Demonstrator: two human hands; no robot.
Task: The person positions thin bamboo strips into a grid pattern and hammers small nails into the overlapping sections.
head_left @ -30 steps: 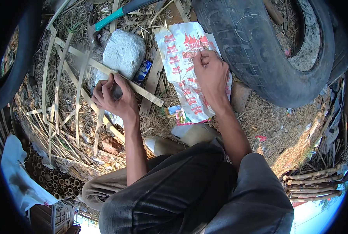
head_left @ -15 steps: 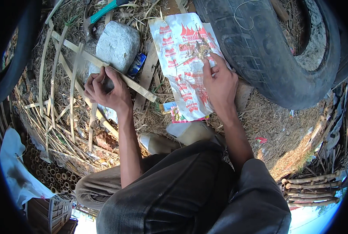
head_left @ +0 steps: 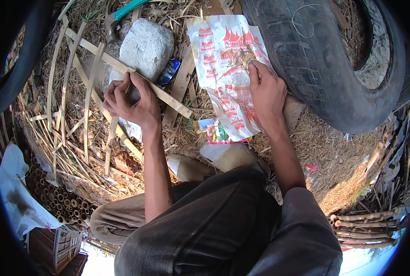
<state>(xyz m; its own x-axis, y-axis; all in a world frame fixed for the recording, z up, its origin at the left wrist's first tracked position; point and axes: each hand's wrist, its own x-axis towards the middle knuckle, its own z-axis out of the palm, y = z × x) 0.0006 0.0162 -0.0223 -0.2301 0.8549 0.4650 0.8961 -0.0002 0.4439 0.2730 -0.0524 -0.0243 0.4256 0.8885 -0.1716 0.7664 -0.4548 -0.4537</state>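
Observation:
My left hand (head_left: pixel 133 102) pinches a flat bamboo strip (head_left: pixel 172 99) between thumb and fingers. This strip crosses other strips in an open lattice (head_left: pixel 89 92) that spreads to the left. Just behind the fingers sits a pale grey stone (head_left: pixel 147 46), with the pinched strip lying across its near side. My right hand (head_left: pixel 270 94) is over a creased white paper sheet (head_left: pixel 209 69) with red print. Its thumb and forefinger close at a small heap of thin brownish bits (head_left: pixel 246 57); whatever is between the fingertips is too small to make out.
A hammer with a teal handle (head_left: pixel 128 8) lies behind the stone. A large worn tyre (head_left: pixel 301 64) stands against the paper's right side. Cut bamboo tubes (head_left: pixel 60 202) are stacked at lower left, bamboo poles (head_left: pixel 366 227) at lower right. Straw and scraps cover the ground.
The whole view has shifted slightly, so everything sits a little further right. Both hands keep nearly the same places, the left on the strip, the right at the heap.

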